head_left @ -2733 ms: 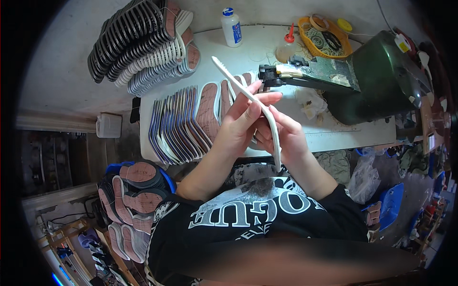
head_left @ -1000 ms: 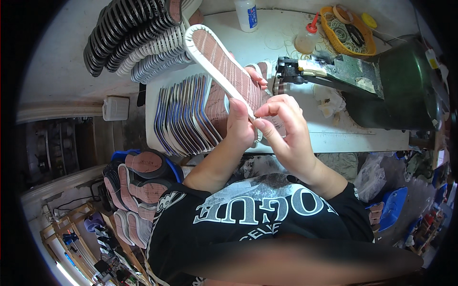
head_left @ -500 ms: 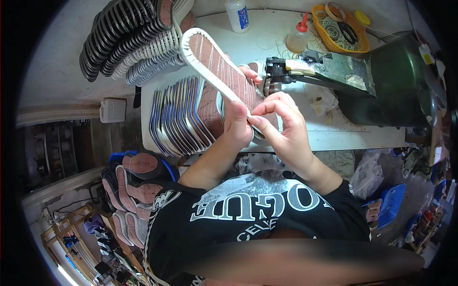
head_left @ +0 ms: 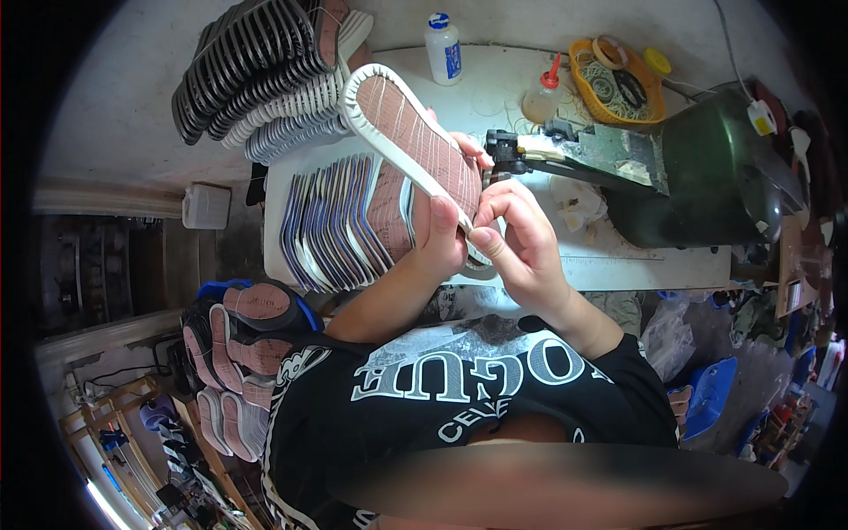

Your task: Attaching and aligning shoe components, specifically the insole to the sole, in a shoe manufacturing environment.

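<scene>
A shoe insole (head_left: 411,132) with a pinkish-brown underside and a white, gathered edge strip is raised at a slant over the worktable. My left hand (head_left: 443,238) grips it by the lower part, thumb on the near edge and fingertips showing past the far edge. At that same near edge, just right of my left thumb, my right hand (head_left: 526,243) pinches the white strip between thumb and forefinger. The insole's lower end is partly hidden behind my hands.
Left of the insole stands a row of blue-and-white edged insoles (head_left: 336,221); black and white ones (head_left: 256,71) are stacked behind. A dark green machine (head_left: 707,168) with an arm stands right. Behind are a white bottle (head_left: 443,57), a red-tipped bottle (head_left: 541,102) and a yellow basket (head_left: 658,106).
The whole view has shifted slightly. My right fingers still pinch the edge strip near my left thumb, with the fingers a little more curled. The insole stays in my left hand.
</scene>
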Motion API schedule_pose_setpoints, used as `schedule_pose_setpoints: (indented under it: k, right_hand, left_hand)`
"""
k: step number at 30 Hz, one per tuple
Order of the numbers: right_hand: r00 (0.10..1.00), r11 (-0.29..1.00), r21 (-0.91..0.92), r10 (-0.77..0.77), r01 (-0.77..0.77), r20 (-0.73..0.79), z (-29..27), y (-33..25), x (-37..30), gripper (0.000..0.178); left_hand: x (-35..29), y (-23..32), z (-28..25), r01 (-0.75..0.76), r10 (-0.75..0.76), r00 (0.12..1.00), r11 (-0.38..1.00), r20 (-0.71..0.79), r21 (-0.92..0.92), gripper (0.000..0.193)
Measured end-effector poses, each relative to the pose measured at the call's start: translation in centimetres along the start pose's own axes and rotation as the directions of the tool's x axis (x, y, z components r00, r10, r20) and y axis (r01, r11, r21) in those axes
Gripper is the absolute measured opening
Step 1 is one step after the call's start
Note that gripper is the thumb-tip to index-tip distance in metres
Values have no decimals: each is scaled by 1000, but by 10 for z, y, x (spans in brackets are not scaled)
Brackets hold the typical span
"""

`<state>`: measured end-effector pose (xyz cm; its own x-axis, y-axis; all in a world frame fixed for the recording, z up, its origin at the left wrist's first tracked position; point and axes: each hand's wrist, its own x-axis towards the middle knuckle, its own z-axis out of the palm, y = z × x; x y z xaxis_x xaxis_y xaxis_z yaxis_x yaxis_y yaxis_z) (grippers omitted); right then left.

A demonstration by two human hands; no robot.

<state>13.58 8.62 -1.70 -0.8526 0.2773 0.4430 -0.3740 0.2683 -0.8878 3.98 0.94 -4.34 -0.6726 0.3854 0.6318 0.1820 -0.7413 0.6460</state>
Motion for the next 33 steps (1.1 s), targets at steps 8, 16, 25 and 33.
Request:
schedule_pose_setpoints:
  k: [8,16,25,33]
  right_hand:
    - [931,719,597,328,-356,161,-30,16,14,13]
    - [730,538,503,404,-677,551,-40,-20,-17,35]
    - [744,551,500,489,-668,456,-39,1,-16,28]
    - [695,476,554,657,-683,292,-44,7,-31,25]
  left_hand:
    - [10,8,-20,-607,488,771,373,408,702,84]
    - [41,27,-36,-885,322,459,84,828,458,29]
    - [45,3,-25,706,-662,672,708,-331,15,38]
    - [31,-66,-29,708,-668,698,698,-260,109,27]
